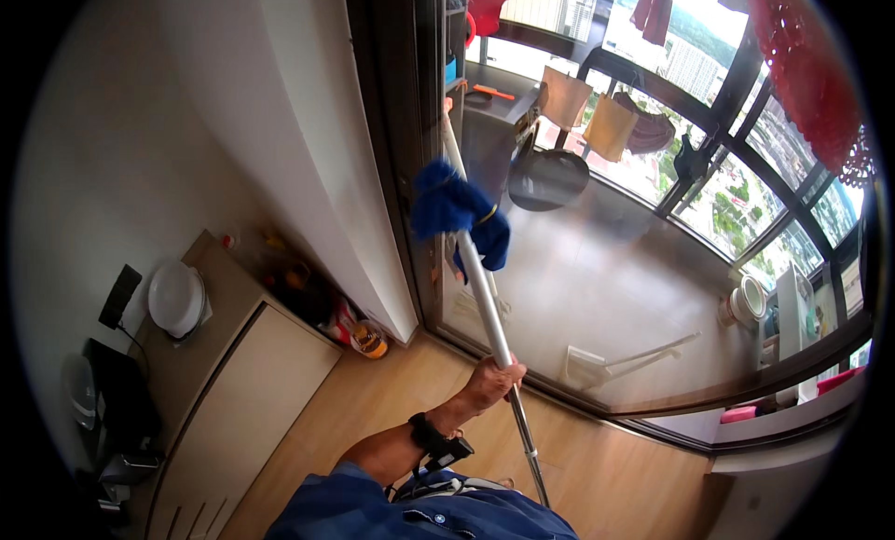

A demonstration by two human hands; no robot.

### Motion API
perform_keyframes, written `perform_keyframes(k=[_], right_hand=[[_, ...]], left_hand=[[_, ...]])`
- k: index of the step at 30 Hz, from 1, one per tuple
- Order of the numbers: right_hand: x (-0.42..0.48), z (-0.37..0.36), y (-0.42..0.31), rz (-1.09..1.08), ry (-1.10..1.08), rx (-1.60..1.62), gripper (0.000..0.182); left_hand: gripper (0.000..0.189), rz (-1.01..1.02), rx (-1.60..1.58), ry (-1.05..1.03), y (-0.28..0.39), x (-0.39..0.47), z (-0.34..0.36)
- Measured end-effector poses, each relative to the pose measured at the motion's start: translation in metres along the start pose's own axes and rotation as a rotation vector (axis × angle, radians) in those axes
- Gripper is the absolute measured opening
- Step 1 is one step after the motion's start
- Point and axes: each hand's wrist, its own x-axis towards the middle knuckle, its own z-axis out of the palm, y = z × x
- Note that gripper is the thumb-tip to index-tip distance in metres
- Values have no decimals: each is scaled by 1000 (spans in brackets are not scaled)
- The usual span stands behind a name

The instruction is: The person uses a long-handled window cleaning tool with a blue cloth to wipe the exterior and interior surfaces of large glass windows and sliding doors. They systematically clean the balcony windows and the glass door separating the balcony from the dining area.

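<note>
My left hand (pixel 495 381) is closed around a silver metal telescopic pole (pixel 484 295), which slants up and away from my body. At its far end is a blue cloth head (pixel 451 201), with a thin yellow band on one fold. The cloth is at the glass door panel (pixel 559 288), near its left frame; whether it presses on the pane is hard to tell. A pale reflection of the pole shows in the glass. The pole's lower end runs out of the picture beside my blue shirt. My right hand is out of view.
To the left stands a wooden cabinet (pixel 259 379) bearing white plates (pixel 176 299). A bottle of amber liquid (pixel 368 339) sits on the floor by the wall corner. Beyond the glass are hanging cloths (pixel 610 128), a round dark object (pixel 549 180) and a white bucket (pixel 752 297).
</note>
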Motion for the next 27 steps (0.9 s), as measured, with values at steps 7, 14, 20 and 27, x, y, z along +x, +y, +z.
perform_keyframes(k=[7, 14, 20, 27], right_hand=[[39, 18, 19, -87, 25, 82, 20], [66, 22, -43, -244, 95, 159, 30], [78, -15, -190, -712, 163, 153, 31], [65, -73, -369, -1000, 321, 316, 30]], left_hand=[[31, 361, 223, 165, 132, 11, 5], [30, 559, 291, 205, 245, 19, 15], [33, 671, 342, 52, 372, 21, 34], [69, 719, 369, -74, 518, 1, 83]])
